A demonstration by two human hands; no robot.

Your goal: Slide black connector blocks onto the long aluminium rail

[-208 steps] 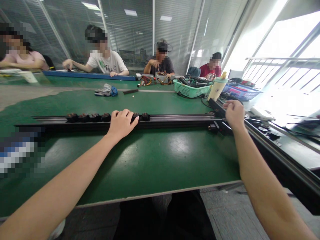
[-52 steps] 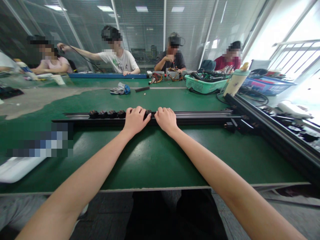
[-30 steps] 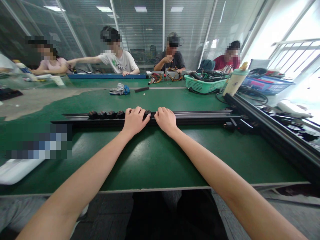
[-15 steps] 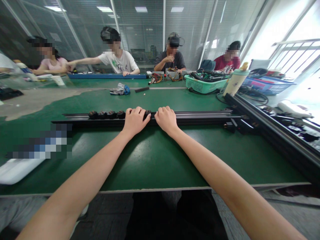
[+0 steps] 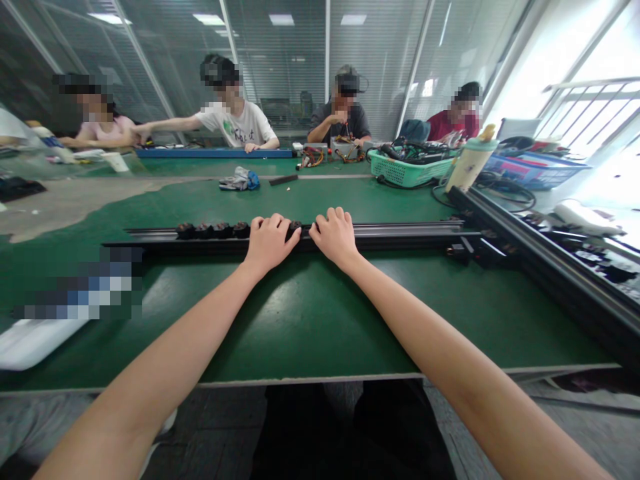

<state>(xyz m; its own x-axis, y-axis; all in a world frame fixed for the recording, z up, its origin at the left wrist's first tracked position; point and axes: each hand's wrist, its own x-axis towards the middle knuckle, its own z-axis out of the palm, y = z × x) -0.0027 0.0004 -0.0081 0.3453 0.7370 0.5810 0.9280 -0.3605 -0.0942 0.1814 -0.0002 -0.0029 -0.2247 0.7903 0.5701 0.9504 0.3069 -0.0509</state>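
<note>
A long black metal rail (image 5: 400,241) with a grey channel along its top lies across the table before me. Several round black modules, perhaps sockets (image 5: 223,230), sit in a row in its left half. My left hand (image 5: 271,240) is closed over the rail just right of that row, thumb pointing right beside another black module (image 5: 295,228). To the right of this module, my right hand (image 5: 334,235) rests on the rail with its fingers bent over the far side. What lies under both palms is hidden.
A second black rail (image 5: 555,267) runs along the right, with black parts (image 5: 483,253) by the joint. Behind are a green basket (image 5: 413,172) of cables, a pale bottle (image 5: 470,167) and a cloth (image 5: 240,179). A white object (image 5: 45,343) lies front left. Several people sit opposite.
My right hand has shifted slightly up, its knuckles a little higher and fingers a bit more apart. My left hand and the rail look unmoved.
</note>
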